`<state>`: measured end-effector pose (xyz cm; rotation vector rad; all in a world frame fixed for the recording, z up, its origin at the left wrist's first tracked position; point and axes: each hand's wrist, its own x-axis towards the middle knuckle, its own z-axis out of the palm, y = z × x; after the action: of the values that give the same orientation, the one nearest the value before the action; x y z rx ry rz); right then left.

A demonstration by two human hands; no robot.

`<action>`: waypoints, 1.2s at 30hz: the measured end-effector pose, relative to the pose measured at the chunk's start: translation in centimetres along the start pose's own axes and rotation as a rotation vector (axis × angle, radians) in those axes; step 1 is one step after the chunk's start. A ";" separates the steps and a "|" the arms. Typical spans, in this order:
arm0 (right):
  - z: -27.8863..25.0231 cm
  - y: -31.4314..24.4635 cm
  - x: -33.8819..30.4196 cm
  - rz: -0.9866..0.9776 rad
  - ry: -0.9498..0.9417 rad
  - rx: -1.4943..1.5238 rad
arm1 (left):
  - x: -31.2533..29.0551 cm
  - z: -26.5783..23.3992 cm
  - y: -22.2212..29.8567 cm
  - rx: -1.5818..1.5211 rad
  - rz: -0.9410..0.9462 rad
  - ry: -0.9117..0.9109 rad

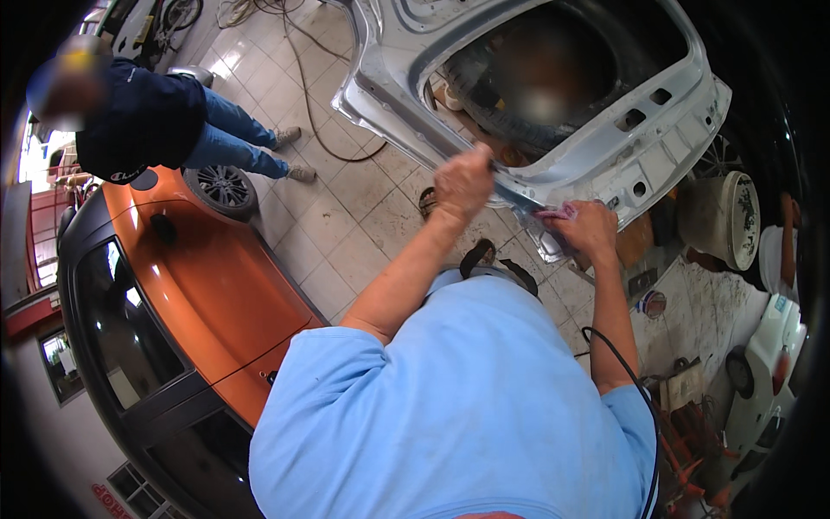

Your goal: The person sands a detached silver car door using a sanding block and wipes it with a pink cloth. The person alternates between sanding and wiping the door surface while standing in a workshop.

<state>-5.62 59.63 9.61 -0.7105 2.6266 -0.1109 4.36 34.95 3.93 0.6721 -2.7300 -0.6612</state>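
A bare silver car body panel (571, 177) with a large window opening stands in front of me. My left hand (464, 183) is closed in a fist around the dark handle of a long, flat, blue-grey tool (519, 201) that looks like a file. This tool lies along the panel's lower near edge, between my two hands. My right hand (590, 227) is closed on a pinkish rag (556, 213) at the tool's other end. The fingers of both hands are partly hidden, and whether the tool's tip lies inside the rag cannot be made out.
An orange car (186, 285) stands at the left. A person in a dark top (147, 108) and jeans stands beyond it. Behind the panel's opening is a tyre (484, 104). To the right are a dirty white bucket (743, 221) and a white car (765, 381). A hose (313, 130) crosses the tiled floor.
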 end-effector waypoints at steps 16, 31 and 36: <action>0.3 0.0 -1.5 -0.028 0.109 -0.003 | -1.0 0.8 1.8 0.015 0.168 -0.146; 0.5 0.1 -1.2 -0.017 0.098 0.009 | 8.2 -6.2 -7.7 0.013 -0.329 0.140; 0.4 -0.6 -0.4 0.098 0.062 0.036 | 13.9 -7.7 -14.8 0.015 -0.431 0.213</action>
<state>-4.82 59.31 9.53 -0.5736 2.7058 -0.1529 0.56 13.60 5.24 1.2754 -2.4126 -0.6147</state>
